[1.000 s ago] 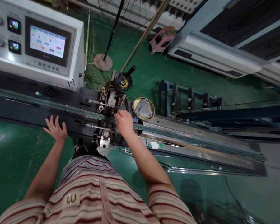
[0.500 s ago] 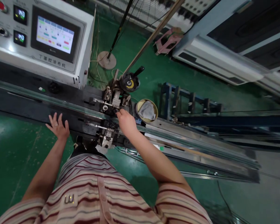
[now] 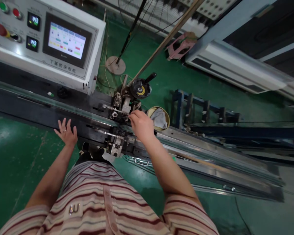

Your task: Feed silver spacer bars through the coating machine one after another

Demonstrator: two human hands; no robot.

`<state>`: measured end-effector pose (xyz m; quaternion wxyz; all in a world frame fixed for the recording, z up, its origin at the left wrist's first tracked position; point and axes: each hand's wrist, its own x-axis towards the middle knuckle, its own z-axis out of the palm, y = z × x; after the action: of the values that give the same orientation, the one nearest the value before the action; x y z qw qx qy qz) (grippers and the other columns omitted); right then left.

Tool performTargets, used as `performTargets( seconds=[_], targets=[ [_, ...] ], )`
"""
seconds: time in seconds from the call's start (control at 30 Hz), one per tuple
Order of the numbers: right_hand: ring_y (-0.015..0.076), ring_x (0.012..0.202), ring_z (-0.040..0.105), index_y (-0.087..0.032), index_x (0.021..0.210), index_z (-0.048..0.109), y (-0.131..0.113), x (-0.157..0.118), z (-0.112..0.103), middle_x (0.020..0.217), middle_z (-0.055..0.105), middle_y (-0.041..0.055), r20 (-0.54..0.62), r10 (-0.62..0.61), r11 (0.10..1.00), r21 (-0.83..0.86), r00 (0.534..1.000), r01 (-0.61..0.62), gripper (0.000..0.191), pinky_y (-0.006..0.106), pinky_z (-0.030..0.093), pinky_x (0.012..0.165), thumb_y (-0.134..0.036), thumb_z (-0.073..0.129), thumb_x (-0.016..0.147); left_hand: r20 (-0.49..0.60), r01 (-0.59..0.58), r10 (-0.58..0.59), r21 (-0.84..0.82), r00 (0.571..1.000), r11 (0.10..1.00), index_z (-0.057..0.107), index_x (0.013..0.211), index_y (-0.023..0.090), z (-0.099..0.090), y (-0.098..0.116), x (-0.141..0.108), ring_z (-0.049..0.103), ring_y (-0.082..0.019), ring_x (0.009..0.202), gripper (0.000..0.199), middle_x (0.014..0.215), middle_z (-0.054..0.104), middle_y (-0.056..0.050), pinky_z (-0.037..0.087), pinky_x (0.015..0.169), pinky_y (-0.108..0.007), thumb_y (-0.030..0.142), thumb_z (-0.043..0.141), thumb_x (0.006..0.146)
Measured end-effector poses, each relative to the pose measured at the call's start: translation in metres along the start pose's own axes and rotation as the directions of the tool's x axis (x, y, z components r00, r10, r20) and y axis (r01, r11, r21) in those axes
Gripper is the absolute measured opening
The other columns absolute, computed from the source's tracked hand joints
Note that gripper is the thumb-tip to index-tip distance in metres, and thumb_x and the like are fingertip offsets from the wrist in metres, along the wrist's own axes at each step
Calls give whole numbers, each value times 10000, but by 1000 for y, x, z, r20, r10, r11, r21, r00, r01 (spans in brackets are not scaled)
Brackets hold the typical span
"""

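Observation:
My left hand [image 3: 67,132] rests with fingers spread on the dark machine bed [image 3: 39,112], a ring on one finger. My right hand [image 3: 141,125] is closed in a pinch at the metal nozzle assembly [image 3: 126,106] in the middle of the bed; what its fingertips hold is too small to make out. Just behind it sits a black handwheel [image 3: 140,88]. To its right is a round yellow tin [image 3: 168,121] with a grey cloth [image 3: 158,118] inside. A second metal block [image 3: 116,146] stands on the near side of the bed.
A white control cabinet [image 3: 95,49] with a lit touchscreen [image 3: 66,40] stands at the upper left. Behind the bed are a pole on a round base [image 3: 116,65], a pink stool [image 3: 181,45] and a blue rack [image 3: 178,107]. A long rail [image 3: 210,166] runs right.
The view has shifted, so the scene sits further right. My right hand has turned and lifted slightly at the nozzle assembly, its fingers still pinched. My left hand stays spread on the bed.

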<state>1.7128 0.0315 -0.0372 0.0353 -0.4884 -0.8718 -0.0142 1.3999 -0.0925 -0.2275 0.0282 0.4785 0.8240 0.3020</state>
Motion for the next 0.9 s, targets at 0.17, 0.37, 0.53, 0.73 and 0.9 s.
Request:
performTargets(
  seconds=[0.17,0.37,0.53,0.73,0.9],
  targets=[
    [202,971,574,-174,937,733,-65,46,28,1089,648,92,-20,-12,977,211,1000,16,212,301,430,766,-172,521,955,26,7,-7,6,1000,1000,505,1483,164,-10,-10,-3,177,-327,1565,551,1584,417,-188,-54,1229,-635,417,441,998],
    [196,945,607,-147,1001,732,-161,125,64,1102,639,109,35,-43,953,302,998,31,274,302,443,818,-167,460,973,33,-20,20,12,999,1000,513,1478,193,-21,-27,-5,197,-315,1562,522,1576,435,-174,-5,1229,-658,412,438,1011],
    [196,962,642,-180,1132,719,-202,148,79,1167,665,94,57,-37,948,318,998,17,282,290,462,784,-194,485,976,36,-21,21,11,999,1000,494,1495,196,-27,-37,-4,197,-306,1564,528,1571,442,-173,13,1232,-659,404,433,1014],
    [165,958,689,-217,1061,740,-146,52,58,1042,741,49,-120,-43,906,413,992,90,272,255,492,772,-255,476,1008,50,-23,21,31,999,999,491,1492,173,-31,-34,5,230,-300,1554,536,1555,458,-191,30,1236,-645,397,424,1010],
    [175,937,709,-233,1068,755,-31,-95,40,1008,766,54,-267,295,852,507,917,-127,260,305,540,850,-315,520,995,16,-18,17,59,1000,998,495,1474,125,-34,10,8,267,-350,1534,556,1543,459,-227,75,1205,-696,387,409,991]
  ],
)
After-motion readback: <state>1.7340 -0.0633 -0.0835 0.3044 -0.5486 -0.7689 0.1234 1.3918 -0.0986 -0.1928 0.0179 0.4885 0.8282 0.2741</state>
